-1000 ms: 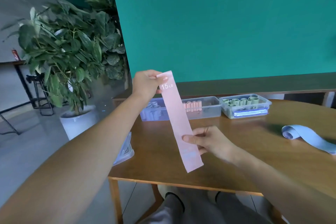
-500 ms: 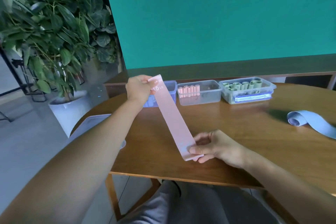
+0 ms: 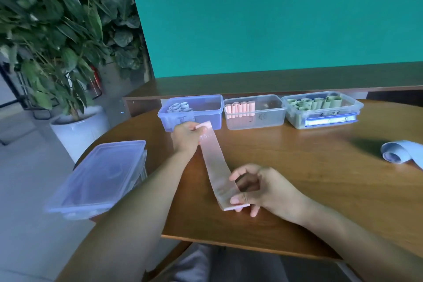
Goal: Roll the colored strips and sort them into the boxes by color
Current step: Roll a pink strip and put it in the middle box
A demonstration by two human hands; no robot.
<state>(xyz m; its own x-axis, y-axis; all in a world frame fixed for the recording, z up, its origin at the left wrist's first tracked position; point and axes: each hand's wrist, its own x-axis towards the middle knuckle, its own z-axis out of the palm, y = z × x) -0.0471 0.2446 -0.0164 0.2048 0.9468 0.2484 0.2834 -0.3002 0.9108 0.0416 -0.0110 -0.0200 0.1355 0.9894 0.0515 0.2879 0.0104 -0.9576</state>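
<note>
1. Pink strip [image 3: 215, 167]: white numeral "15" printed near its far end, just beside the left hand [image 3: 186, 137] that pinches it; the characters after it are blurred, unreadable.
2. Clear middle box [image 3: 254, 112]: faint dark marks on the front wall, illegible.
3. Green-roll box [image 3: 322, 110]: front label too blurred to read.

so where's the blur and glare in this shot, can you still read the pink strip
Head view: the plant at left is smeared by motion blur; a bright blue-white glare streak sits on the green box front; the pink strip, pinched by left hand and right hand, shows "15" softly, the rest unreadable.
</note>
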